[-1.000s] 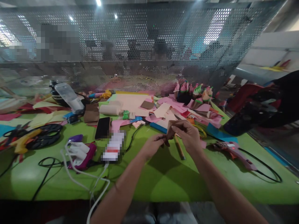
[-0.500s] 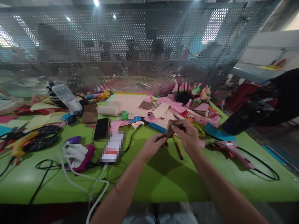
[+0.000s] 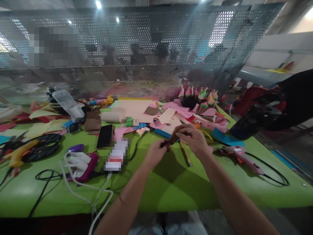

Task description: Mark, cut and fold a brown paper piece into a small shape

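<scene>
A small brown piece of sheet, paper or foam (image 3: pixel 171 138), is held above the table between my two hands and looks curled. My left hand (image 3: pixel 156 150) is closed around its near left end. With the fingers bent together, my right hand (image 3: pixel 194 138) pinches its right side; the fingertips cover part of the piece. Beneath my right hand lies a pencil (image 3: pixel 186 155), slanting on the green table. A long blue object (image 3: pixel 162 133) rests just behind the hands.
A pink glue gun (image 3: pixel 246 159) lies on the right, a yellow one (image 3: pixel 22 153) on the left beside black scissors. Phones (image 3: pixel 105 136), a power strip (image 3: pixel 89 168) and white cables sit left. Small ice-cream cone crafts (image 3: pixel 202 94) and pink sheets (image 3: pixel 179 109) are at the back.
The brown piece was upright and folded between my fingertips; now it is lower and curled. My left hand has closed further round it, and the view has shifted slightly.
</scene>
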The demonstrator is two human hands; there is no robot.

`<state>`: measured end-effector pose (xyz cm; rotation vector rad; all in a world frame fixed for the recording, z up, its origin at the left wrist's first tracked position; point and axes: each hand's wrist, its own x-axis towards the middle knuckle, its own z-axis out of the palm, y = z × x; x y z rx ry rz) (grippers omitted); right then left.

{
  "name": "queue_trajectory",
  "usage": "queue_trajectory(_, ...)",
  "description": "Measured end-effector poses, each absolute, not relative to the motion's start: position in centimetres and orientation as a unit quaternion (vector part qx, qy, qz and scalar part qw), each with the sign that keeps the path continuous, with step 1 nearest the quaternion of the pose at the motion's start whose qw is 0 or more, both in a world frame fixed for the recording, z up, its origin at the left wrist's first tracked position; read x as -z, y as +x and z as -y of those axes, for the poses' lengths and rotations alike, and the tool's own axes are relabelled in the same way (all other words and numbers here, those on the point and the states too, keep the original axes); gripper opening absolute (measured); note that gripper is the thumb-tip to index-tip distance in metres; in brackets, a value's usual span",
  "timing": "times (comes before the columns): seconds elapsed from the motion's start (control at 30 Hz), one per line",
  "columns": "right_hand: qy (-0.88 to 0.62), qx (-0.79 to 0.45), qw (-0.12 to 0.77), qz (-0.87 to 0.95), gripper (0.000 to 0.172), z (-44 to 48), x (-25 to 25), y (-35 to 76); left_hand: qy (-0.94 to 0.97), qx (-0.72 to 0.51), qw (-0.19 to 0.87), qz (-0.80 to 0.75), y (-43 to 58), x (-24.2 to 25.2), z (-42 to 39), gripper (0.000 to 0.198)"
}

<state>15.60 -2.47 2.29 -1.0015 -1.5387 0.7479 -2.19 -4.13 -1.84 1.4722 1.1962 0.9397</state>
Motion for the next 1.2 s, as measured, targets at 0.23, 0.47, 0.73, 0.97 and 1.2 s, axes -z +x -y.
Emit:
queue_trajectory(0.23,-0.430,-0.298,0.570,0.633,0.014,2.3,-1.9,15.5,0.641,-0.350,0.471,-0.495,-2.2,1.4,4.2,0.022)
queue_trajectory(0.47,-0.414,-0.296,0.572,0.643,0.011,2.9,-2.0,14.7,0.644,-0.364,0.490,-0.461,-1.9,0.6,4.8,0.030)
queue_trajectory(0.73,-0.384,-0.349,0.547,0.657,0.015,3.2,-2.2,14.8,0.680,-0.377,0.438,-0.452,-1.8,0.9,4.8,0.038)
queue_trajectory(0.97,-0.383,-0.344,0.463,0.722,0.016,2.9,-2.3,15.3,0.750,-0.309,0.264,-0.522,-2.2,0.0,4.8,0.028)
queue_trajectory(1.2,-0.376,-0.404,0.427,0.716,0.018,2.6,-1.9,15.5,0.767,-0.316,0.295,-0.475,-2.3,0.2,4.9,0.031)
